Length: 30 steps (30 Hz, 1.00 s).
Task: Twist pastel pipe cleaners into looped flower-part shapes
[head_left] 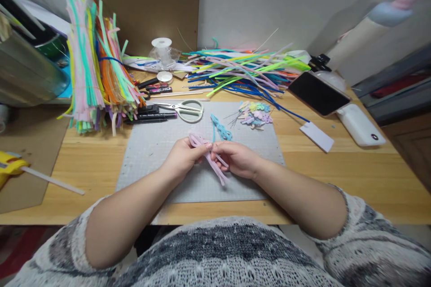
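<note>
Over the grey cutting mat (144, 161), a pale pink pipe cleaner bow (217, 171) with long loops and loose tails is held between both hands. My left hand (182, 157) pinches its middle, with the thumb laid across the loops. From the other side, my right hand (237, 158) closes its fingers on one of the pink strands near the middle. Just beyond the fingertips lies a light blue bent pipe cleaner piece (222, 129). Farther right on the mat is a pile of small pastel flowers (256, 113) on thin wire stems.
Scissors (189, 111) and black pens (151, 117) lie behind my left hand. Bundled pipe cleaners (85, 63) stand at the left; loose pipe cleaners (242, 69) spread along the back. A phone (318, 93) and a white case (360, 124) sit right; a yellow glue gun (11, 166) is far left.
</note>
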Motion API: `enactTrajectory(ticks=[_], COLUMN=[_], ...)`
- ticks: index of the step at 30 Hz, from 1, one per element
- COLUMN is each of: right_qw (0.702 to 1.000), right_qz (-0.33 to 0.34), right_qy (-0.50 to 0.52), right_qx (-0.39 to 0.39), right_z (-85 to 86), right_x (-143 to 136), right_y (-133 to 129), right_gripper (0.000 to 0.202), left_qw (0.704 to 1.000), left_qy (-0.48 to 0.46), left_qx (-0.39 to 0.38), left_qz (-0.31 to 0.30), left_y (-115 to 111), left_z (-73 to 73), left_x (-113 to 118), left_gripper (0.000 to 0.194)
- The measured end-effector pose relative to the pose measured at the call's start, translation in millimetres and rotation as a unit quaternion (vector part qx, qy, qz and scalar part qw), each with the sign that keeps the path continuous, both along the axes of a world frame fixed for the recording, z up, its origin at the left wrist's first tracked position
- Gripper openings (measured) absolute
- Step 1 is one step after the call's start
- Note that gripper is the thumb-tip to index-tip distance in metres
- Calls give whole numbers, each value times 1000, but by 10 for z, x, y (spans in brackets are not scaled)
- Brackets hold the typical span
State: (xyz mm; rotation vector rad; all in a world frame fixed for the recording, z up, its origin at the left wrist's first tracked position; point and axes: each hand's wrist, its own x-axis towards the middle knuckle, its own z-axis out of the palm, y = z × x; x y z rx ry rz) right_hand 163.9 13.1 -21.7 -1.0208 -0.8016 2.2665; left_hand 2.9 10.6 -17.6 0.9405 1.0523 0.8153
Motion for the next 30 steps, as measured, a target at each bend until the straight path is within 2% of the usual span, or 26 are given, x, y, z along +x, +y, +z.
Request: enactTrajectory(ticks=[5, 9, 25, 30], right_qw=[1000, 1000, 999, 998], right_qz=[6, 9, 28, 56], right_qy=[-11, -9, 5, 12], right_qx=[2, 5, 16, 34], right_z=[4, 16, 2, -11], right_x=[1, 0, -10, 0], right_y=[3, 6, 15, 22], right_gripper=[15, 20, 17, 16], left_qw=[1000, 1000, 1000, 1000], left_qy=[15, 11, 7, 3], left_qx=[11, 12, 8, -3], left_qz=[-20, -6, -11, -1], left_y=[-8, -7, -21, -30], left_z=[-5, 4, 34, 38], left_x=[-7, -3, 14, 16], left_gripper=[25, 24, 26, 25])
